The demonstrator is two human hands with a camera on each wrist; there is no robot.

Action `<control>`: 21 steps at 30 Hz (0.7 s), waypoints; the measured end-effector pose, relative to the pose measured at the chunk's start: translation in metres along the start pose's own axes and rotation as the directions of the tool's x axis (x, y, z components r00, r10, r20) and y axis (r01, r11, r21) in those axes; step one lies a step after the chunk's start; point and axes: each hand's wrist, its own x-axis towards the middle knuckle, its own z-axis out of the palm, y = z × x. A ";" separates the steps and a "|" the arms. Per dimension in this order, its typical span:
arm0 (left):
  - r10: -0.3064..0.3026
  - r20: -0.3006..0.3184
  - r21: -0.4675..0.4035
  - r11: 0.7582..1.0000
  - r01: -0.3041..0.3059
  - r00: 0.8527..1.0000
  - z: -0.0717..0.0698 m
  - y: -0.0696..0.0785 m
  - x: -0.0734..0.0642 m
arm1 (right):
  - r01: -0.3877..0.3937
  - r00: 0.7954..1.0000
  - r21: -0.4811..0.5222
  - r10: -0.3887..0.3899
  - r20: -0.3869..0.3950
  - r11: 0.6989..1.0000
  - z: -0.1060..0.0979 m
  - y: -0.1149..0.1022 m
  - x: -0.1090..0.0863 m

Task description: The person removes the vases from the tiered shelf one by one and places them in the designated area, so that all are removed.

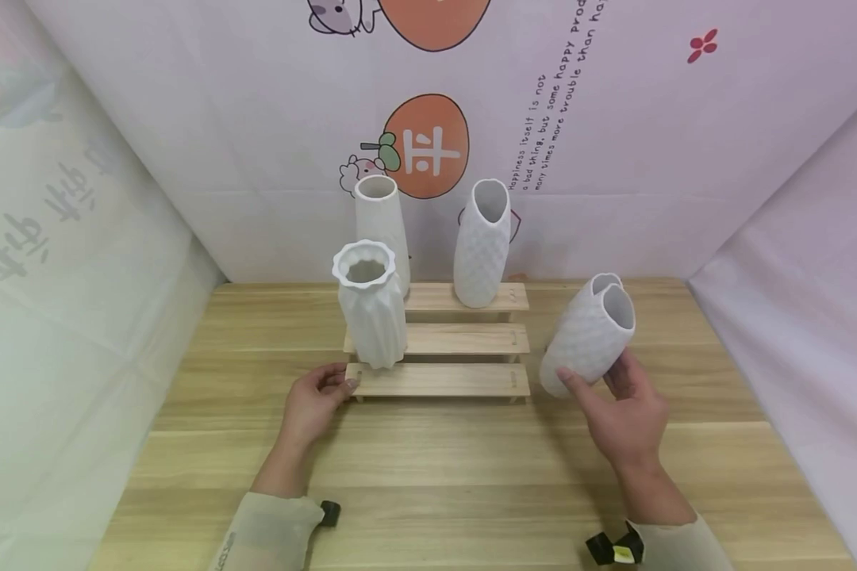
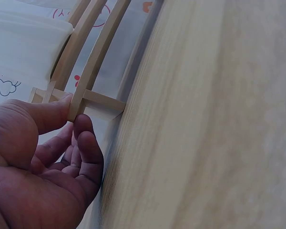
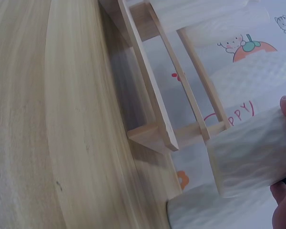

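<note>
My left hand (image 1: 316, 406) pinches the left end of the lowest step of a three-step wooden rack (image 1: 443, 381) between thumb and fingers. My right hand (image 1: 630, 412) grips a white dimpled vase (image 1: 587, 341), tilted with its mouth to the right, beside the rack's right end. In the right wrist view its base hangs above the table. Another white vase (image 3: 205, 210) stands on the table behind it, mostly hidden in the head view. A fluted white vase (image 1: 374, 325) stands on the middle step at the left. On the top step are a smooth tall vase (image 1: 382, 214) and a dimpled vase (image 1: 482, 246).
The rack stands toward the back of a wood-grain table (image 1: 443, 468). A printed white cloth (image 1: 257, 119) hangs close behind it. More white cloth (image 1: 793, 317) closes off the right side, and another sheet (image 1: 64, 317) the left.
</note>
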 end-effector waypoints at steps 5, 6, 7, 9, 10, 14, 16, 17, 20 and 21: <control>-0.002 -0.002 0.000 1.000 0.002 1.000 0.000 0.000 -0.001 | -0.008 1.000 -0.002 0.008 -0.016 1.000 -0.004 0.002 0.000; -0.002 0.000 -0.001 1.000 0.002 1.000 0.000 0.000 -0.001 | -0.012 1.000 -0.006 0.012 -0.020 1.000 -0.005 0.002 0.000; -0.002 0.000 0.000 1.000 0.002 1.000 0.000 0.000 -0.001 | -0.015 1.000 -0.008 0.015 -0.021 1.000 -0.005 0.003 0.000; -0.003 -0.001 0.000 1.000 0.003 1.000 0.000 0.000 -0.001 | -0.018 1.000 -0.018 0.018 -0.023 1.000 -0.007 0.004 0.000; -0.002 0.000 0.001 1.000 0.002 1.000 0.000 0.000 -0.001 | -0.017 1.000 -0.018 0.016 -0.024 1.000 -0.007 0.004 0.000; 0.002 0.002 -0.002 1.000 -0.002 1.000 0.000 0.000 -0.001 | -0.020 0.999 -0.020 0.019 -0.035 1.000 -0.010 0.007 0.000; 0.005 0.003 -0.001 1.000 -0.005 1.000 -0.001 0.001 -0.001 | -0.024 0.999 -0.015 0.024 -0.042 1.000 -0.011 0.008 -0.001; 0.004 0.003 0.002 1.000 -0.004 1.000 -0.001 0.001 -0.001 | -0.028 0.999 -0.015 0.028 -0.047 0.999 -0.011 0.009 -0.001; -0.003 0.002 0.007 1.000 0.003 1.000 -0.001 0.001 -0.001 | -0.035 0.998 -0.012 0.034 -0.055 0.999 -0.012 0.011 -0.001; -0.007 0.002 0.009 1.000 0.007 1.000 -0.001 0.001 -0.001 | -0.038 0.998 -0.014 0.037 -0.059 0.999 -0.013 0.011 -0.001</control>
